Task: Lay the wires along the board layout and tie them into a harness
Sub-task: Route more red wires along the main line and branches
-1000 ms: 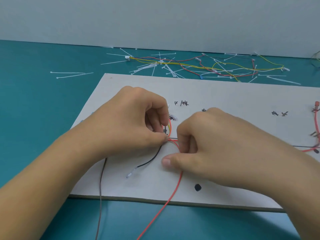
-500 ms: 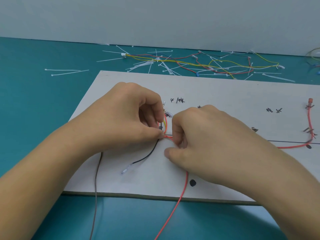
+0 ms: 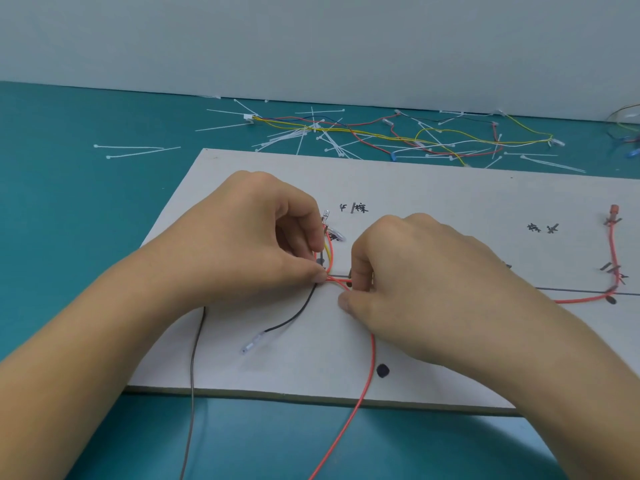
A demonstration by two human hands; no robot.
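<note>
Several thin wires (image 3: 337,280): red, yellow, black

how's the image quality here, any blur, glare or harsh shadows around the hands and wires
Head view: light is soft and even, no glare on the board; only faint shadows under the left hand and right hand and along the board's near edge; the red wire they pinch is crisp, the cable ties at the back slightly softer.

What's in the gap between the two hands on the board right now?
In the head view, thin red wires bridge the left hand and right hand over the white layout board.
</note>
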